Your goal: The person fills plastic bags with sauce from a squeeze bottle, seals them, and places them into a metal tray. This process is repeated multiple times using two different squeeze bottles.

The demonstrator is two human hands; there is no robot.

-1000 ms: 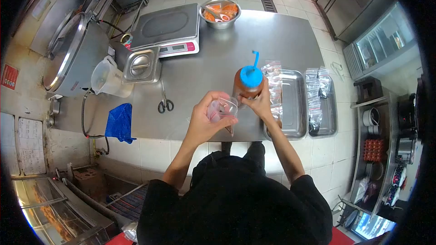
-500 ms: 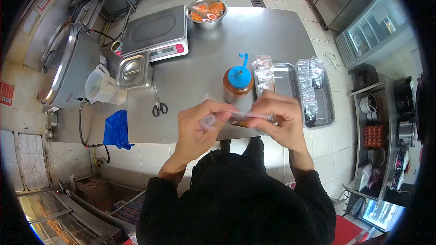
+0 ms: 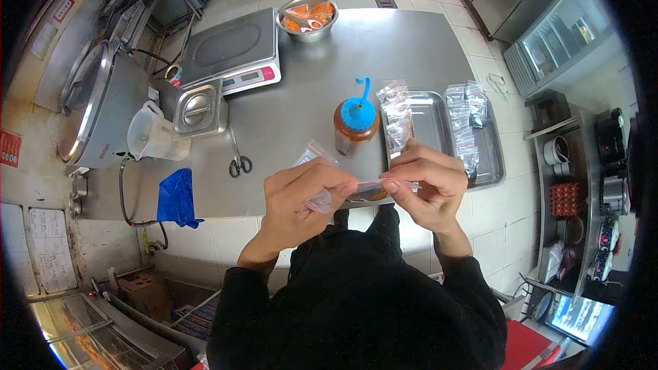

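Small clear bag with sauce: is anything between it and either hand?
Nothing visible. The small clear bag is pinched directly at its top edge by the left hand and the right hand, held above the table's near edge. The sauce bottle stands apart behind it.

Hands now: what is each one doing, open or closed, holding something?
Left hand: closed, pinching the small plastic bag.
Right hand: closed, pinching the same bag.

A sauce bottle [image 3: 356, 125] with a blue cap stands just beyond the hands. Right of it lie 2 steel trays [image 3: 439, 130] strewn with clear bags [image 3: 397, 116]. Scissors [image 3: 238, 157] and a blue cloth [image 3: 176, 196] lie left; farther off sit a digital scale [image 3: 229, 51] and a steel bowl [image 3: 308, 19].
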